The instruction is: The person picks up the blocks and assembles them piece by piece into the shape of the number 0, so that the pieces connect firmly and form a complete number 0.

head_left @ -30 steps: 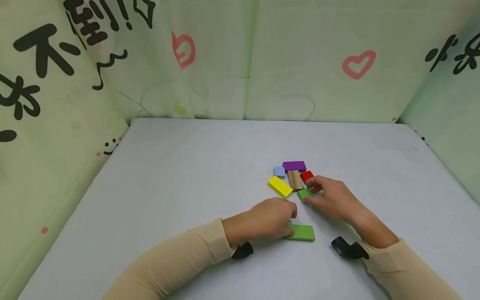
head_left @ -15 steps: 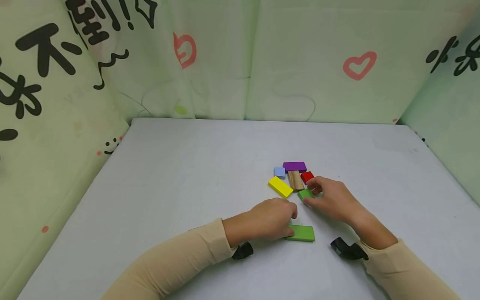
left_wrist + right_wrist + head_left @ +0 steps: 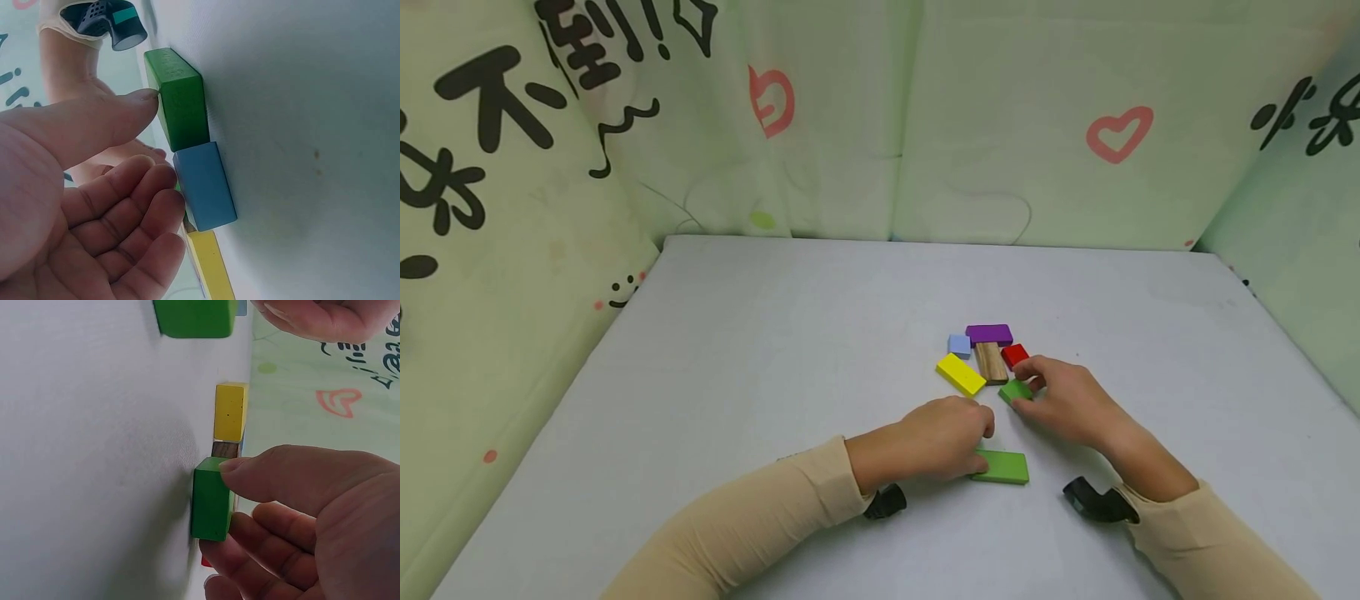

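My right hand [image 3: 1067,402] pinches a small green block [image 3: 211,503] by its ends, thumb on one end and index finger at the other. It sits just beside the near end of a brown wooden block [image 3: 991,363]. My left hand [image 3: 936,435] rests low over the table, its thumb touching a longer green block [image 3: 1003,467]. In the left wrist view, its loosely curled fingers lie against a blue block [image 3: 206,187] that adjoins this green one; the head view hides that blue block behind the hand.
Around the brown block lie a yellow block [image 3: 961,375], a light blue block [image 3: 958,346], a purple block [image 3: 989,335] and a red block [image 3: 1015,356], the last close to my right fingers. The white table [image 3: 760,350] is backed by printed curtains [image 3: 1000,125].
My right hand has shifted slightly right, and the small green block has moved with it, a little away from the brown block. My left hand stays in place.
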Available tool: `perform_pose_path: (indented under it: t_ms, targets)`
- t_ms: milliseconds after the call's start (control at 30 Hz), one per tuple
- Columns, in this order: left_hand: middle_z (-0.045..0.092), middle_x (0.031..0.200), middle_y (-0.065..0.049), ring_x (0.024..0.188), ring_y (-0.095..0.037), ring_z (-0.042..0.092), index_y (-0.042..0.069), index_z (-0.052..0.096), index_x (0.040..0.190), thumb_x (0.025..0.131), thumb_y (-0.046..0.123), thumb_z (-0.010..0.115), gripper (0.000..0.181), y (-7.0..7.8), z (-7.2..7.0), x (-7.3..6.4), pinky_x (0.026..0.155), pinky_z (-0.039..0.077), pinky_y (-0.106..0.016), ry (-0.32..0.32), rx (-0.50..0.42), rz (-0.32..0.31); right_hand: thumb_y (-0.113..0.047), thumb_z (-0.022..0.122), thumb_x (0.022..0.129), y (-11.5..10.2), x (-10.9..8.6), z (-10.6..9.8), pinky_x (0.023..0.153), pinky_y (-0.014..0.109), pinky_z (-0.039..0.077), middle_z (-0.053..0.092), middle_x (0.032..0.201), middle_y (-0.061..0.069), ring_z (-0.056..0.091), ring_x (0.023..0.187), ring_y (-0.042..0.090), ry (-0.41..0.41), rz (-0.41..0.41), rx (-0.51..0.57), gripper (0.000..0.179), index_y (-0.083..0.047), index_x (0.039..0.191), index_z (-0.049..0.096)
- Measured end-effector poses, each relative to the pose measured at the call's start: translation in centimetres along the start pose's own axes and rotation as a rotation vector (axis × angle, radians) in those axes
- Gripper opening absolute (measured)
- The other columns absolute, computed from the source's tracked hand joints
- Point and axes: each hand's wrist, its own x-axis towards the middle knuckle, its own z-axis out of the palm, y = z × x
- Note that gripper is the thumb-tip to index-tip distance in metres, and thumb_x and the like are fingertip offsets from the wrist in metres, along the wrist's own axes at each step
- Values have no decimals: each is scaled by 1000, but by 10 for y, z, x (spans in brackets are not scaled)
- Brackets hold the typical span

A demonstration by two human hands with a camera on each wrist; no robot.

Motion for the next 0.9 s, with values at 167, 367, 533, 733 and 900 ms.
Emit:
perform_pose_path:
  t_ms: [167, 367, 533, 733, 900]
  targets:
    - [66, 99, 8, 85, -6, 57, 16, 68, 117, 89, 32, 78, 34, -1, 1, 1, 77, 48, -17, 5, 10, 1, -16, 74, 86, 0, 0, 1, 85, 50, 53, 67, 109, 15, 62, 99, 34, -5, 6, 5, 41, 4, 120, 62]
    - [66, 100, 9, 85, -6, 57, 16, 67, 118, 89, 32, 78, 34, 0, 1, 1, 78, 48, -17, 3, 16, 1, -19, 74, 87, 0, 0, 1, 86, 51, 53, 66, 113, 18, 62, 101, 35, -19, 27, 20, 44, 5, 122, 60]
    - [66, 101, 9, 86, -5, 57, 17, 67, 118, 89, 33, 78, 35, 1, 2, 1, 79, 48, -17, -2, 27, 0, -21, 76, 87, 1, -1, 3, 84, 50, 53, 66, 112, 18, 62, 101, 35, -19, 36, 23, 46, 5, 122, 60]
    - [66, 101, 9, 85, -5, 56, 17, 67, 118, 89, 33, 78, 35, 1, 1, 1, 77, 48, -17, -2, 30, -8, -21, 77, 86, 0, -2, 3, 84, 49, 54, 66, 112, 18, 62, 100, 35, -14, 37, 22, 46, 5, 121, 60]
    - [66, 100, 9, 85, -5, 57, 17, 68, 117, 89, 33, 79, 34, 0, 1, 1, 76, 48, -17, 8, 29, 0, -20, 77, 86, -1, -2, 4, 84, 49, 54, 66, 112, 19, 62, 100, 35, -12, 45, 19, 47, 6, 121, 60]
